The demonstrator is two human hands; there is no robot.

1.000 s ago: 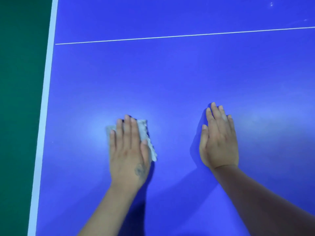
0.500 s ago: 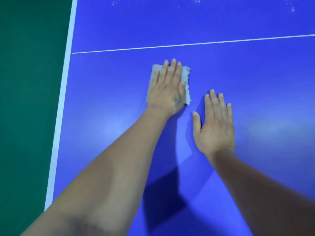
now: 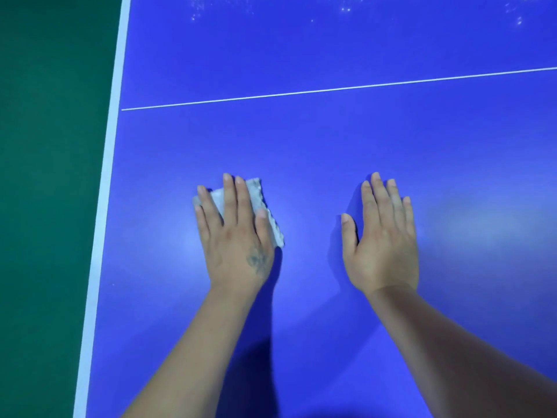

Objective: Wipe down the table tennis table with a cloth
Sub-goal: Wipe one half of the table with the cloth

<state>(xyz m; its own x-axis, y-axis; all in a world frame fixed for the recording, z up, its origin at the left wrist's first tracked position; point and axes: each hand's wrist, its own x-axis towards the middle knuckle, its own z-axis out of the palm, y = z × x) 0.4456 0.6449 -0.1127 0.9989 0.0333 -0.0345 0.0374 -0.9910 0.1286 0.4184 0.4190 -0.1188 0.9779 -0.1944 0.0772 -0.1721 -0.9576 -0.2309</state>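
Your left hand (image 3: 233, 236) lies flat on the cloth (image 3: 256, 203), fingers straight and held close together, pressing it down onto the table (image 3: 331, 146). The cloth is a small, pale, folded pad, and most of it sits under your palm and fingers. Only its far corner and its ragged right edge show past your index finger and thumb, and a little sliver peeks out at the left by your little finger. It rests on the near left part of the table, not far from the white side stripe (image 3: 104, 206) that runs along the left edge.

Your right hand (image 3: 381, 236) rests flat on the bare blue surface to the right of the cloth and well apart from it. Its fingers are straight and nearly touching, the thumb spread out to the left, and it holds nothing.

A thin white line (image 3: 331, 89) crosses the table beyond both hands. Further off, near the far edge of the view, pale specks (image 3: 345, 9) dot the surface; they may be dust or droplets, but the view is too soft to tell. Green floor (image 3: 51, 176) lies left of the table.
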